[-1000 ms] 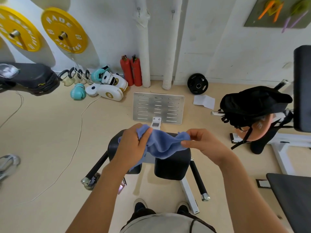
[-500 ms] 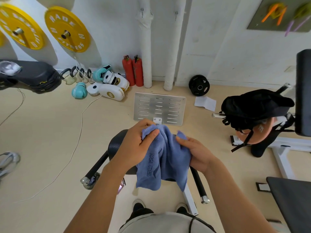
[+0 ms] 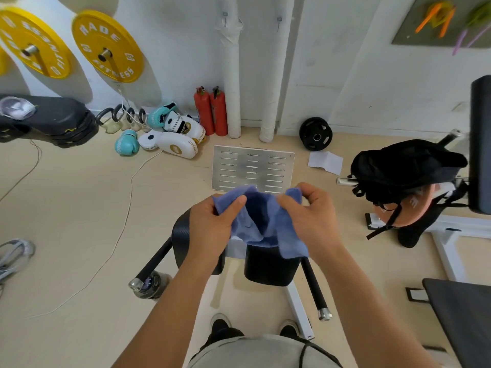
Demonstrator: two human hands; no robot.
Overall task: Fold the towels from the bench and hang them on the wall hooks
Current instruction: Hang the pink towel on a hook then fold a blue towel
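Above the bench (image 3: 261, 264), both hands grasp a blue towel (image 3: 261, 221). The left hand (image 3: 212, 224) pinches its upper left edge between thumb and curled fingers; the right hand (image 3: 309, 216) pinches the upper right edge the same way. The towel sags between them in soft, bunched folds of nubby terry, and its lower end hangs down to the bench pads.

The bench has two rounded black pads with a woven, carbon-like sheen, black tube handles capped in metal, and a white frame. Beyond the bench lies a flat plate (image 3: 252, 170) of dull metal, rectangular and cut with rows of slots. Right of the bench, a black bag (image 3: 406, 166) of slack fabric slumps over an orange ball (image 3: 396, 211); its straps dangle. What the bag holds cannot be seen. Between plate and bag lies a creased white paper (image 3: 325, 162), and behind that a round black weight (image 3: 315, 134) leans at the wall.

Beyond the plate stand two red cylinders (image 3: 211, 112) beside two white wrapped pipes (image 3: 232, 75). Left of them lie glossy teal and white gloves (image 3: 170, 134) and a row of kettlebells (image 3: 121, 120). Two yellow discs (image 3: 106, 46) hang on wall pegs above. A thin white cord (image 3: 127, 197) trails across the pale floor left of the bench.
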